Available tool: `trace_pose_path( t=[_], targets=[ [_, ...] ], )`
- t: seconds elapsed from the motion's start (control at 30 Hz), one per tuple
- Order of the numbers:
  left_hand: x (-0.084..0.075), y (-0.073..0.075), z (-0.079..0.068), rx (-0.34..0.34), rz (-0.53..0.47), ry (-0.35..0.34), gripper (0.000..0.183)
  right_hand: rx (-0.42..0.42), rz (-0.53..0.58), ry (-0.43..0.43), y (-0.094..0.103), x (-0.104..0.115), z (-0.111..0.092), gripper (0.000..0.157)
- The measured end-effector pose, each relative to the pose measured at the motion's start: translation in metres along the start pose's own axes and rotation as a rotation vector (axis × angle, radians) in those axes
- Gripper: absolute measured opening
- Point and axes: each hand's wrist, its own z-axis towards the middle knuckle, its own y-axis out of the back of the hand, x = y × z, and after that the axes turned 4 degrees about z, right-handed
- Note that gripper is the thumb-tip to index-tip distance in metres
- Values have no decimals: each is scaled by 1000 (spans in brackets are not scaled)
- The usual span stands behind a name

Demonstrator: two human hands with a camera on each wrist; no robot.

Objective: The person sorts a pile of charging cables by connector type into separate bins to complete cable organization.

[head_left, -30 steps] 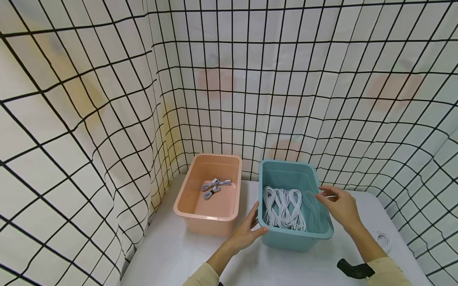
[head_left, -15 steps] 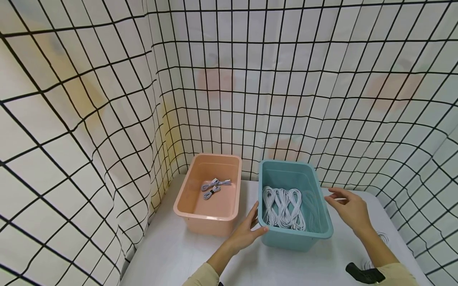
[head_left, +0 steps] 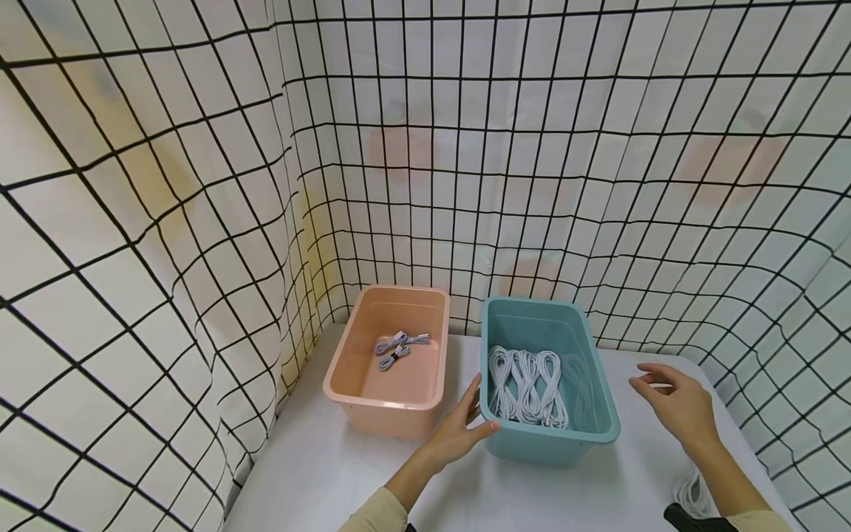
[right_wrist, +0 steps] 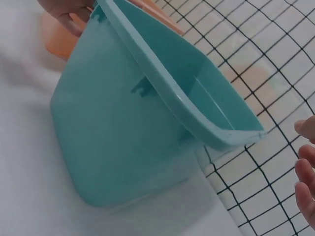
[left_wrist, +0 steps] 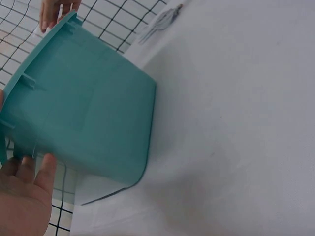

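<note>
My left hand (head_left: pixel 453 436) holds the near left corner of a teal bin (head_left: pixel 541 451), its thumb on the front rim and its fingers against the left outer side. Inside the bin, several bundles of white cord (head_left: pixel 528 388) lie side by side. Right of them lie faint, see-through strands (head_left: pixel 581 391) whose kind I cannot tell. My right hand (head_left: pixel 681 406) hovers right of the bin, fingers loosely bent and holding nothing. Beside the right wrist, a coil of white cord (head_left: pixel 694 493) lies on the table, partly hidden by the forearm.
A peach bin (head_left: pixel 392 421) stands left of the teal one, with a few short grey cables (head_left: pixel 394 360) tied in bundles inside. Black netting (head_left: pixel 459 174) over a white sheet encloses the back and sides of the white table (head_left: pixel 319 458).
My right hand has moved from the teal bin's right rim out to the right and slightly nearer me. The left hand and both bins have stayed put.
</note>
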Motion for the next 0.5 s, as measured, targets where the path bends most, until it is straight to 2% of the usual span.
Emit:
trace_pose_path(
  t=[0.3, 0.5],
  targets=[
    [0, 0, -1, 10, -8, 5, 92, 1, -1, -131, 8, -25, -10, 53],
    [-1, 1, -1, 12, -12, -2, 92, 3, -6, -176, 13, -43, -19, 55]
  ],
)
